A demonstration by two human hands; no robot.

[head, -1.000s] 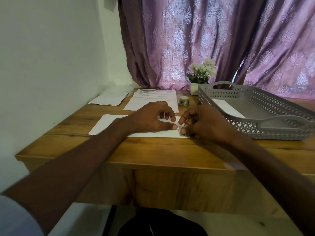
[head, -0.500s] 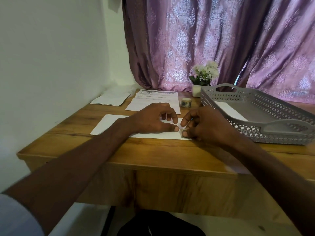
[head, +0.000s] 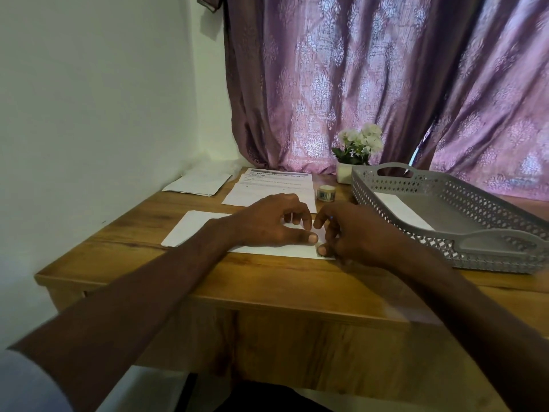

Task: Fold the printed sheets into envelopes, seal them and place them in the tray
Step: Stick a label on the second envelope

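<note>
A white envelope lies flat on the wooden table in front of me. My left hand presses it down with the thumb and arched fingertips. My right hand is at the envelope's right end, fingers curled, with the thumb tip on the paper edge and the index finger at the far edge. The grey perforated tray stands to the right and holds one white envelope. Printed sheets lie in a stack behind my hands.
A small roll of patterned tape stands between the printed sheets and the tray. More white paper lies at the back left by the wall. A white pot of flowers sits at the back against the purple curtain.
Both hands stay on the envelope in nearly the same place. My head has tipped up slightly, so the whole scene sits lower in view.
</note>
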